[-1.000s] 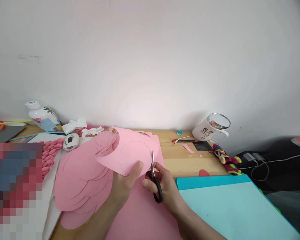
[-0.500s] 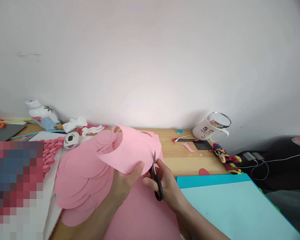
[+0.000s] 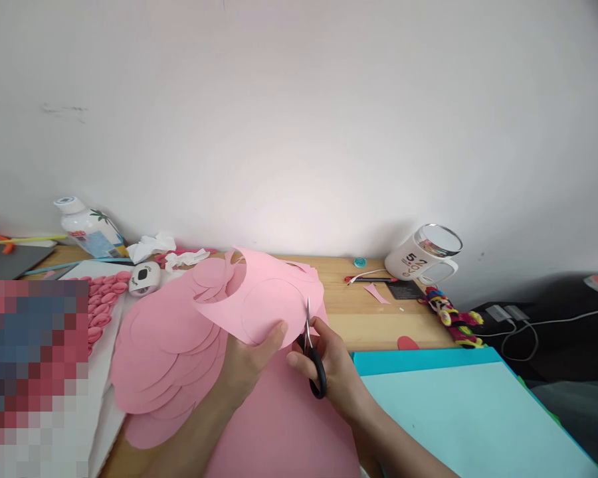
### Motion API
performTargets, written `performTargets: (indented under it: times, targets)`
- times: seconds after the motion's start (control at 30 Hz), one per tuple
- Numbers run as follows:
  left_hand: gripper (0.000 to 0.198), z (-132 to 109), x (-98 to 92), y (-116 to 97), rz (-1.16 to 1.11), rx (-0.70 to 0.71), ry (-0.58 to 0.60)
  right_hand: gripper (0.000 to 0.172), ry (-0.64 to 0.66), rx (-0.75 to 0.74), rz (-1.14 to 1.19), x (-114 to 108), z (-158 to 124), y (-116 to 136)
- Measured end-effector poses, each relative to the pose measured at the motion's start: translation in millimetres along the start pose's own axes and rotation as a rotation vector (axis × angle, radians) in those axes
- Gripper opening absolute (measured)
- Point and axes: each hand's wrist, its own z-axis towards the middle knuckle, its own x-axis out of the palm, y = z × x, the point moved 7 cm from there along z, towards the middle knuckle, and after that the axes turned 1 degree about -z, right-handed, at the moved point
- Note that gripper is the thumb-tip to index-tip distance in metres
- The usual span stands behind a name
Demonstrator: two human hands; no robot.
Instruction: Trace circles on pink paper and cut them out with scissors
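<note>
I see the left hand (image 3: 249, 366) pinching the pink sheet (image 3: 272, 309) at the right edge of the circle pile (image 3: 154, 352), thumb on top, fingers hidden underneath. Right hand (image 3: 331, 365), further right of the pile, grips the scissors (image 3: 319, 372), blades at the sheet's right edge. Beyond the pile: bottle (image 3: 92, 229) back left, mug (image 3: 412, 257) well off back right.

A curved, circle-marked pink paper sheet (image 3: 272, 304) has a concave left edge; black-handled metal scissors (image 3: 318, 373) are at its right, tips far.
</note>
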Motion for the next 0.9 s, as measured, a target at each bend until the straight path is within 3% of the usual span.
performTargets:
  times: [0.9]
  targets:
    - [0.043, 2.4, 2.0, -5.0, -0.079, 0.048, 0.010, 0.044, -0.053, 0.039, -0.023, -0.8, 0.1, -8.5]
